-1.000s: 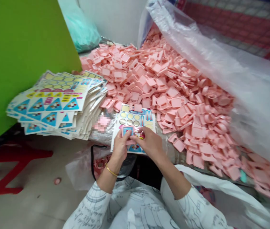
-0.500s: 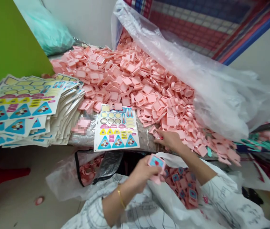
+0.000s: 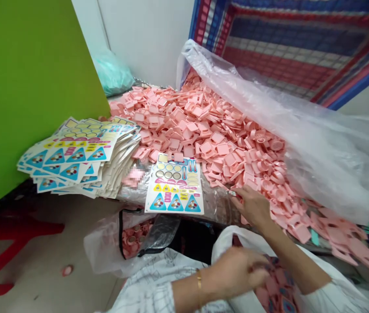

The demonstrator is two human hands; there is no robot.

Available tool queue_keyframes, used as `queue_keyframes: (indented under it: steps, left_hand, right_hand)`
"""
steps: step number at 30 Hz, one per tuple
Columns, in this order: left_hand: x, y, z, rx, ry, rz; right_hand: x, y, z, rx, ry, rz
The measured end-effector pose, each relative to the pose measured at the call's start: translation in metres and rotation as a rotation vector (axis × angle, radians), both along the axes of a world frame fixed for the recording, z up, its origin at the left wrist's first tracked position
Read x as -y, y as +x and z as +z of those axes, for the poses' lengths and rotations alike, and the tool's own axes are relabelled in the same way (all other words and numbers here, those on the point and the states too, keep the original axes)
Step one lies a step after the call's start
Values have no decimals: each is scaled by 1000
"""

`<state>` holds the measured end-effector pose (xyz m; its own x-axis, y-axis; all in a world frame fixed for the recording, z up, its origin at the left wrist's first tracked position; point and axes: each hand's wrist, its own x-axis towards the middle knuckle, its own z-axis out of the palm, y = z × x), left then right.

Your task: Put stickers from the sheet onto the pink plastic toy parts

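My left hand (image 3: 241, 271), blurred by motion, is over a white bag (image 3: 225, 239) of pink pieces with blue stickers (image 3: 274, 282). Its fingers are smeared and I see no piece in them. At the front edge of a large heap of pink plastic pieces (image 3: 191, 126), my right hand (image 3: 253, 206) is closed with its fingertips on a pink plastic piece (image 3: 221, 185), largely hidden. Something small and pale shows at its fingertips. Left of this hand, a sticker sheet (image 3: 174, 187) with blue triangles and yellow shapes lies at the table's front.
A thick stack of sticker sheets (image 3: 83, 156) stands at left beside a green panel (image 3: 34, 87). Clear plastic sheeting (image 3: 269, 113) drapes over the heap's right side. Below the table are another bag of pink pieces (image 3: 135, 239) and a red stool (image 3: 18, 237).
My left hand has moved right over the white bag, and the stickered pink piece no longer shows in it. My right hand stays by the heap's edge. The camera view has shifted.
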<state>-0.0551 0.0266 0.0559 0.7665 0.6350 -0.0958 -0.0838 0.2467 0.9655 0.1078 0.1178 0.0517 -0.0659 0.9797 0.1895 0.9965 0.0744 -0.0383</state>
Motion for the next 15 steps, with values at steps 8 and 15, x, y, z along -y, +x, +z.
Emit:
queue_keyframes:
  steps: [8, 15]
  left_hand:
    - [-119, -111, 15, -179, 283, 845]
    - [-139, -144, -14, -287, 33, 783]
  right_hand:
    - [-48, -69, 25, -401, -262, 462]
    - [-126, -125, -6, -553, -300, 331]
